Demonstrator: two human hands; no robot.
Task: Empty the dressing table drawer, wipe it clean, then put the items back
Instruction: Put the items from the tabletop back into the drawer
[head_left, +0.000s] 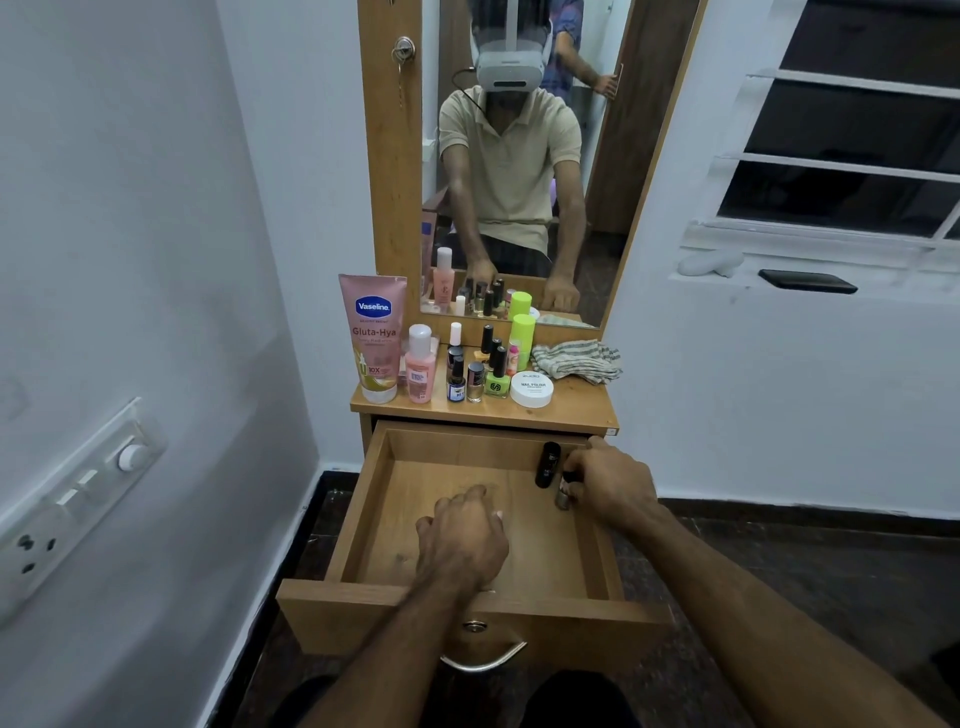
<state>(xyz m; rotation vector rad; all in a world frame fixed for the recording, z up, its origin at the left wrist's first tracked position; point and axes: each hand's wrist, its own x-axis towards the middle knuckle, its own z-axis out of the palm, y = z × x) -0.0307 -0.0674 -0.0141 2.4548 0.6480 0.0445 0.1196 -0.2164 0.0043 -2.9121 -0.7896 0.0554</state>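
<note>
The wooden drawer (358, 525) is pulled open below the dressing table top (576, 405). My right hand (615, 480) is at the drawer's back right corner, fingers closed on a small nail polish bottle (563, 493). A black bottle (546, 464) stands just left of it in the drawer. My left hand (462, 535) hovers over the middle of the drawer with fingers curled; I cannot see anything in it. On the table top stand a pink Vaseline tube (375, 338), a pink bottle (420, 364), several nail polish bottles (496, 371) and a white jar (531, 388).
A striped cloth (576, 359) lies on the table top at the right. A mirror (519, 156) rises behind. White walls close in on both sides; a switch panel (78, 499) is on the left wall. A dark phone (808, 281) lies on the window ledge.
</note>
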